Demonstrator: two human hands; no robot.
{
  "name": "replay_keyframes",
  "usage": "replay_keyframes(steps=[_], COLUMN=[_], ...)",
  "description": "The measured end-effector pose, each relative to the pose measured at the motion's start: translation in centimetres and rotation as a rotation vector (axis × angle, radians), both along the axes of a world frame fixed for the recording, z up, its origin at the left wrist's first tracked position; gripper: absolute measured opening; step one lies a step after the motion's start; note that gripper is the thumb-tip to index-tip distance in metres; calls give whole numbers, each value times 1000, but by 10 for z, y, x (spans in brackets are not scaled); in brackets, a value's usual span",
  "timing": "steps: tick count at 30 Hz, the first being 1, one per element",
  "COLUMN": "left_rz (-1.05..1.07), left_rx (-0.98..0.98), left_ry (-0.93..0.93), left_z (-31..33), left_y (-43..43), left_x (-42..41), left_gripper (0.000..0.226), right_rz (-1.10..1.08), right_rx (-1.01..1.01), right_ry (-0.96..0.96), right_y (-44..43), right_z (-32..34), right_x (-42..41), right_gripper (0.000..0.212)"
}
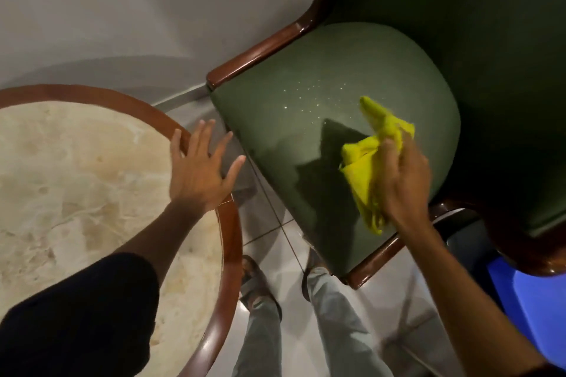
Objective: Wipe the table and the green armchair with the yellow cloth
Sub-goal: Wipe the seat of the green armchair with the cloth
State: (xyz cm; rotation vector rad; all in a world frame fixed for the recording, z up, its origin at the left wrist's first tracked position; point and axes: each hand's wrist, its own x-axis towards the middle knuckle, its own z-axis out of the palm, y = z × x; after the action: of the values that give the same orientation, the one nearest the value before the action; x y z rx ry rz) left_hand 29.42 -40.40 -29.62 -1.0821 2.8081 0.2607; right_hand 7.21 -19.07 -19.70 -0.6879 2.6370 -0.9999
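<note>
The green armchair (306,76) fills the upper right, with a green seat cushion and glossy brown wooden arms. Small light specks dot the middle of the seat. My right hand (404,180) grips the bunched yellow cloth (364,162) just above the seat's right front part; the cloth is blurred. The round table (229,239), with a beige marbled top and a brown wooden rim, lies at the left. My left hand (199,171) hovers over the table's right rim, fingers spread, holding nothing.
A pale wall runs behind the table and the chair. A tiled floor shows between them, with my two legs and feet (260,285) standing in that gap. A blue object (533,309) sits at the lower right, beside the chair's arm.
</note>
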Motion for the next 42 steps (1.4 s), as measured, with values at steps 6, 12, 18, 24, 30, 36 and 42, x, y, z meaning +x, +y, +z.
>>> replay_keyframes(steps=[6,12,18,24,30,36,42], left_rz=[6,7,14,120,410,424,414], left_rx=[-57,-70,-77,-124,-130,-95,-85], left_ry=[17,-1,14,116,123,92,79], left_z=[-7,-7,-2,-4,-7,-10,-7], left_y=[-2,-2,1,6,6,5,6], left_x=[5,5,1,2,2,4,5], left_gripper=[57,57,59,66,86,90,90], right_rz=[36,-303,123,769,571,-47,-16], right_rx=[595,592,599,455,529,635,575], right_ry=[185,87,220,398,377,183,152], right_y=[12,-32,-102,-118,15,15,-117], right_z=[-104,-106,-105,-112,-112,-98,-105], right_x=[-20,-146,-111,32,32,-89,-135], right_gripper=[66,70,59,60,59,61,62])
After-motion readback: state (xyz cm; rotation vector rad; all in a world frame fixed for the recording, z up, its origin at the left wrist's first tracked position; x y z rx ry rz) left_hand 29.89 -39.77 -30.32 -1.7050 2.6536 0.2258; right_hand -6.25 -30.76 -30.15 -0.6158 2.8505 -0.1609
